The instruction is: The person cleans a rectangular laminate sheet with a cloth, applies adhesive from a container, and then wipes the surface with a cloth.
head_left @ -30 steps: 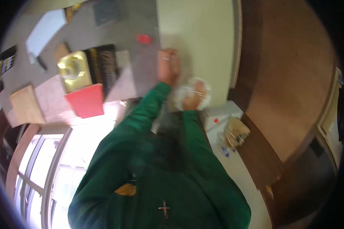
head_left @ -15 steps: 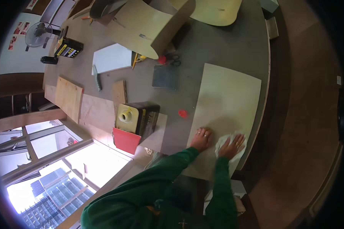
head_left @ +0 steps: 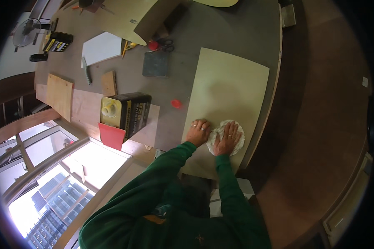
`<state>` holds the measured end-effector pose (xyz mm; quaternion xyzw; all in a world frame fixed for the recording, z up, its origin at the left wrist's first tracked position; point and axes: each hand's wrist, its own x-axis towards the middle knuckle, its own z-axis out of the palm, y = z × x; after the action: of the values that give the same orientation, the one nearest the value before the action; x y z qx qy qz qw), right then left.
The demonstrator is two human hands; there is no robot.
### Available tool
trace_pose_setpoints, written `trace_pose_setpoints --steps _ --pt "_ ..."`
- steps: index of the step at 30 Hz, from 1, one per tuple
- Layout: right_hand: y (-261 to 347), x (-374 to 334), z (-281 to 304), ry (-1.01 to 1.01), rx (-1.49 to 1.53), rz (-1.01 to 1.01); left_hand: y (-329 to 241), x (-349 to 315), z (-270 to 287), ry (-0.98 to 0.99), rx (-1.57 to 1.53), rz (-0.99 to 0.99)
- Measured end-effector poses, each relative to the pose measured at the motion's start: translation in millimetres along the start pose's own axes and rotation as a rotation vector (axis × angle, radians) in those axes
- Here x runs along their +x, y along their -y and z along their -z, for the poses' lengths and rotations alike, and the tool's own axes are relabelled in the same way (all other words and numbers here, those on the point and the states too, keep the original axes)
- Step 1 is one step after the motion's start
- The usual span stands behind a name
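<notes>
Head view: your right hand (head_left: pixel 227 141) lies flat on a crumpled white cloth (head_left: pixel 239 145), fingers spread, the grip open and pressing rather than closed around it. Under both hands, the pale rectangular panel (head_left: pixel 232 76) lies flat on the bench (head_left: pixel 253 35), its near end toward your body. Your left hand (head_left: pixel 199 132) rests near the panel's left edge, fingers bent; its underside is hidden, so I cannot tell whether that grip holds anything. The step in hand looks like wiping the near part; the next move would call for even pressure and a steadying left hand. Mind the right side: only a narrow strip separates panel and bench edge. Your longest open run is up the panel. Leftward, a red cap (head_left: pixel 176 103) sits near it, a rectangular metal can (head_left: pixel 136 108) farther off.
</notes>
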<state>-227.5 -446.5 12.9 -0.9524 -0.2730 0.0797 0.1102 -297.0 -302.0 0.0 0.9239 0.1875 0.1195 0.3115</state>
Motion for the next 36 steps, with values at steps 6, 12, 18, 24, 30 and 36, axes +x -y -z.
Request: trace_pose_setpoints --steps 6,12,18,24,30,36 --pt "-21.2 90.4 -1.1 -0.153 -0.019 0.001 -4.2 -0.5 -1.4 0.033 -0.008 -0.015" --pt "-19.6 244.3 5.2 -0.302 -0.073 -0.021 1.2 -1.1 -4.5 0.064 -0.006 0.001" --pt "20.5 154.4 -11.6 -0.161 -0.042 0.106 10.7 -6.7 -4.4 0.068 -0.008 0.005" --pt "30.1 220.5 -6.0 -0.195 -0.101 0.124 6.4 -9.1 -3.1 0.052 0.001 -0.004" --pt "50.0 247.2 -16.4 -0.194 -0.079 0.133 12.8 -12.4 -0.5 0.051 0.024 -0.020" --pt "48.2 162.9 -19.4 -0.106 -0.132 0.215 17.5 -11.6 9.2 0.022 -0.072 0.003"
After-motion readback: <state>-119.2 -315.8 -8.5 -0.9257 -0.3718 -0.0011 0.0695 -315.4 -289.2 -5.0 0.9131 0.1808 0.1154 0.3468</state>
